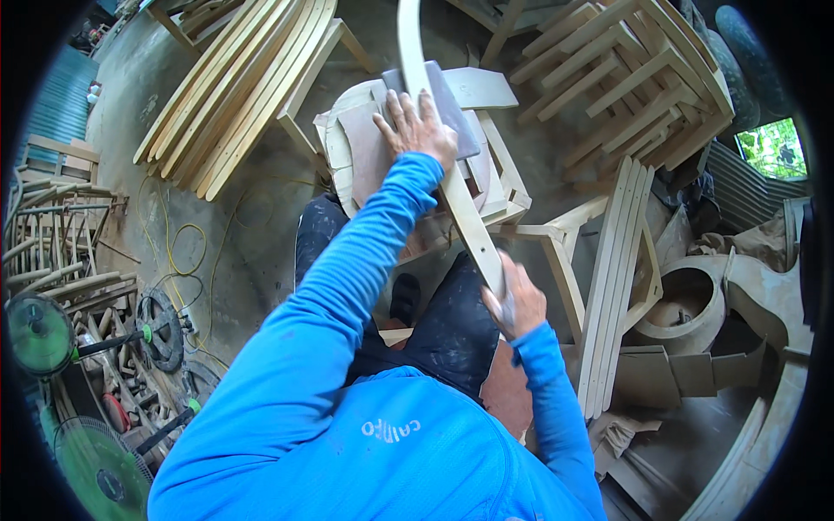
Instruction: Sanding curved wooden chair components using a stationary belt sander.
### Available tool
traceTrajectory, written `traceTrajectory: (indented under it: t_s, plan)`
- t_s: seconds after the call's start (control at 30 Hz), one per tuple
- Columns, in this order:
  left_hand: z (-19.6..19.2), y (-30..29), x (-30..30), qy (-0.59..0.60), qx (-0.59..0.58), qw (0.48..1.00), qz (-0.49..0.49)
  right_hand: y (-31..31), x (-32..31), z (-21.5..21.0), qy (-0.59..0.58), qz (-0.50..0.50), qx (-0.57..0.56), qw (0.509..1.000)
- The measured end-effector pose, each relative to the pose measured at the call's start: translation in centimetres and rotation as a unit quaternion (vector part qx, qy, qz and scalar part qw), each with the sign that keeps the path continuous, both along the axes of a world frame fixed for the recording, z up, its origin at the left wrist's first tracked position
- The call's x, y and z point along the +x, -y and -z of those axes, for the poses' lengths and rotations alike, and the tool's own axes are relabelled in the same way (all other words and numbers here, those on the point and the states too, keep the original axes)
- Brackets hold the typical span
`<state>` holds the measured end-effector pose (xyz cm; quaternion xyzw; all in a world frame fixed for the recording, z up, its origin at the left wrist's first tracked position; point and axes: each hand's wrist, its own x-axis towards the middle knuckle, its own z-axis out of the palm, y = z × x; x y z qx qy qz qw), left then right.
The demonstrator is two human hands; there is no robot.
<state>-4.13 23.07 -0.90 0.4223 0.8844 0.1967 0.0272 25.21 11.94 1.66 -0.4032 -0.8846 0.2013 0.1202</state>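
A long curved pale wooden slat (460, 204) runs from the top centre down to my lap. My left hand (415, 128) is stretched forward and presses a grey sheet of sandpaper (447, 102) against the slat, fingers wrapped over both. My right hand (514, 301) grips the slat's lower end close to my body. The slat lies across a small unfinished wooden stool or chair frame (495, 187) in front of my knees, with a round brownish seat board (365, 152) under my left hand.
Stacked curved slats (234, 87) lie at the upper left, a pile of wooden chair frames (634, 78) at the upper right. Straight slats (612, 286) lean at the right beside round plywood forms (695, 304). Green fans (39, 334) and a yellow cord (187, 252) are on the left floor.
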Motion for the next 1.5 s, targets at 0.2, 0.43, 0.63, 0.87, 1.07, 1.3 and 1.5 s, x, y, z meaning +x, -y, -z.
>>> traceTrajectory:
  t_s: [0.2, 0.43, 0.63, 0.87, 1.07, 1.3, 1.5]
  plan:
    - [0.0, -2.7, -2.2, -0.008, 0.018, 1.0, 0.01, 0.9, 0.4, 0.2, 0.014, -0.012, 0.051, 0.999]
    - [1.3, -8.9, -9.2, -0.023, 0.055, 0.998, -0.006, -6.3, -8.8, 2.3, -0.004, -0.033, 0.162, 0.986]
    - [0.9, -12.8, -15.8, -0.026, 0.079, 0.997, -0.011, -10.3, -15.6, 2.1, 0.014, -0.029, 0.237, 0.971]
    - [-1.8, -16.3, -20.9, 0.099, 0.057, 0.993, 0.0, -14.8, -21.5, 2.3, 0.028, -0.031, 0.252, 0.967]
    - [-2.9, -17.7, -25.3, 0.121, 0.042, 0.991, 0.045, -18.5, -26.3, 2.5, 0.006, -0.033, 0.259, 0.965]
    - [-0.6, -22.5, -30.4, 0.127, 0.088, 0.988, -0.031, -22.7, -30.6, 3.0, -0.047, -0.06, 0.276, 0.958]
    - [-0.7, -24.7, -22.3, 0.158, 0.017, 0.987, -0.004, -24.0, -23.5, 3.2, 0.015, -0.026, 0.279, 0.96]
